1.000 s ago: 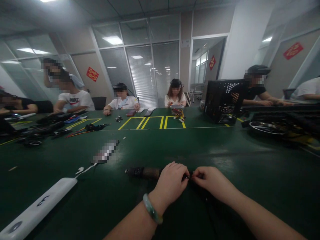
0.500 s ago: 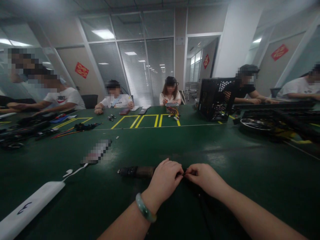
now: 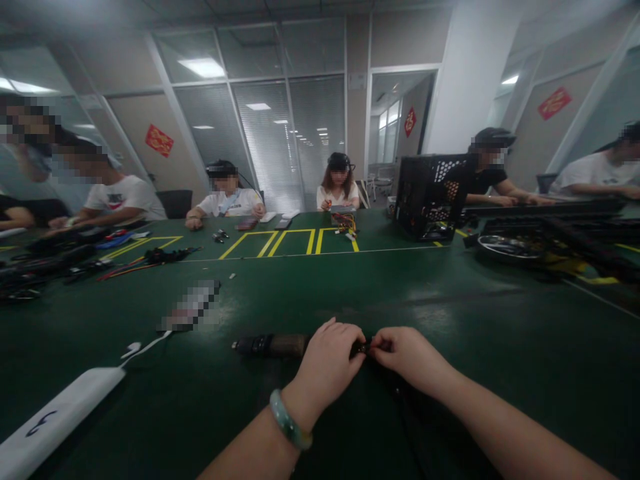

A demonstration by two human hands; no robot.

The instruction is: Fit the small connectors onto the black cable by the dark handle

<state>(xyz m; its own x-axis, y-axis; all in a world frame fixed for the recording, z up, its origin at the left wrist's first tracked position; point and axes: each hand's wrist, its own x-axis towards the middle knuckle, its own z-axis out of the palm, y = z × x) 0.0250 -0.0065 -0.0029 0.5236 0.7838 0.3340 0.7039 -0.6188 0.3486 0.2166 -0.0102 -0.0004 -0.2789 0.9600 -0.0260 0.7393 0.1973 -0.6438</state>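
Observation:
A dark electric screwdriver (image 3: 273,345) lies on its side across the green table, its small metal tip pointing left. My left hand (image 3: 331,359), with a pale green bangle at the wrist, is closed around the tool's rear part and hides it. Close beside it, the fingers of my right hand (image 3: 403,350) pinch a small dark piece at the tool's rear end, apparently the end of a black cord (image 3: 399,395). The cord runs down between my forearms, hard to see against the dark table. Whether the cord and tool are joined cannot be made out.
On the left lie a white power strip (image 3: 65,417) and a blurred phone-like device (image 3: 190,305). A black computer case (image 3: 425,197) stands at back right, near dark frame parts with a wheel (image 3: 507,247). Cables (image 3: 165,255) lie far left. Several people sit around the table.
The view has shifted slightly. A little more of the dark piece shows between my hands, and my right fingers have turned slightly. My left hand keeps its hold on the screwdriver.

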